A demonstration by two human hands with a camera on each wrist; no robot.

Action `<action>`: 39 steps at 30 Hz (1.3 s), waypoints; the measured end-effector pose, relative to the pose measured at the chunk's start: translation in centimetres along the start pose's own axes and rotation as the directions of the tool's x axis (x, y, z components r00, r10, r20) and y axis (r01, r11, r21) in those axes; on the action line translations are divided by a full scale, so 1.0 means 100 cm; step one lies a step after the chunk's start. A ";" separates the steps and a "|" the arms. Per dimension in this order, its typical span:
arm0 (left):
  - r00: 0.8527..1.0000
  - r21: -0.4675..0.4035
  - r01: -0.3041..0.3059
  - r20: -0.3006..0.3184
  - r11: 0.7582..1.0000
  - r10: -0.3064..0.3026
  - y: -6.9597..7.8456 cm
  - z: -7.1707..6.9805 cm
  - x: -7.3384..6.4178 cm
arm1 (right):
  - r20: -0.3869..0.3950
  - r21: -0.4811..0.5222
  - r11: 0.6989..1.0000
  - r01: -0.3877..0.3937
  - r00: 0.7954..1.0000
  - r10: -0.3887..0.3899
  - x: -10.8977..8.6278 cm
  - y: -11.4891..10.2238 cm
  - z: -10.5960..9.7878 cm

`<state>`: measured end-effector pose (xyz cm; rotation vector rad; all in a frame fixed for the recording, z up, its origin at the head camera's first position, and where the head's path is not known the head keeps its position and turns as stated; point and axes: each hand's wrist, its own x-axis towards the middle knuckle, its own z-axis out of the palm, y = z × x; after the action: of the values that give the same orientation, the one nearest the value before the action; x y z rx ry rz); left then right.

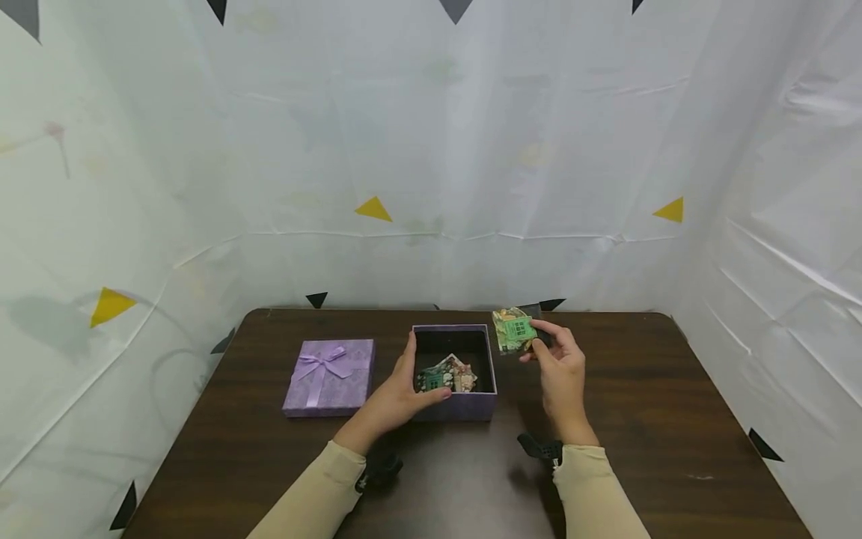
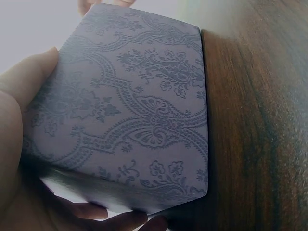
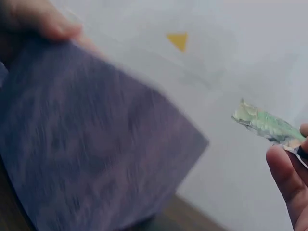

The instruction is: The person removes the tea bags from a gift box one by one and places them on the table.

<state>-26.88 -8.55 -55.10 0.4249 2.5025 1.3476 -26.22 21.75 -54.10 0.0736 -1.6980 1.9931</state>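
A purple patterned box [image 1: 465,408] stands with its top off near the table's middle. My left hand [image 1: 396,393] holds its left side, fingers along the outer wall and thumb over the front rim. In the left wrist view, the thumb lies on the embossed front wall [image 2: 134,110] and the fingertips curve around the side. Several small printed packets [image 1: 447,374] lie inside the box. To the right of the box, my right hand [image 1: 564,367] pinches a green and yellow printed packet [image 1: 515,331] between thumb and fingers; a dark piece shows behind it.
The purple lid [image 1: 330,378] with a ribbon bow lies to the left of the box on the dark wooden table [image 1: 660,419]. A white curtain [image 1: 431,150] with coloured triangles hangs behind and at both sides. Black straps are on both wrists.
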 end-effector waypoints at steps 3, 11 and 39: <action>1.000 0.006 -0.001 -0.011 1.000 0.001 0.000 0.000 -0.001 | -0.025 0.031 0.999 -0.044 0.999 0.045 0.001 0.012 -0.009; 1.000 -0.004 -0.001 -0.031 1.000 0.001 -0.001 0.000 -0.002 | -0.069 -0.013 0.985 -0.172 0.983 0.171 0.002 0.039 -0.018; 1.000 -0.012 0.000 -0.014 1.000 0.000 0.001 0.001 -0.003 | -0.013 -0.485 0.830 -0.276 0.951 0.309 0.000 0.061 -0.019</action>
<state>-26.53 -8.53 -55.02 0.4145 2.5051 1.3693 -28.19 23.04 -59.99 -0.3212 -2.3187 1.7117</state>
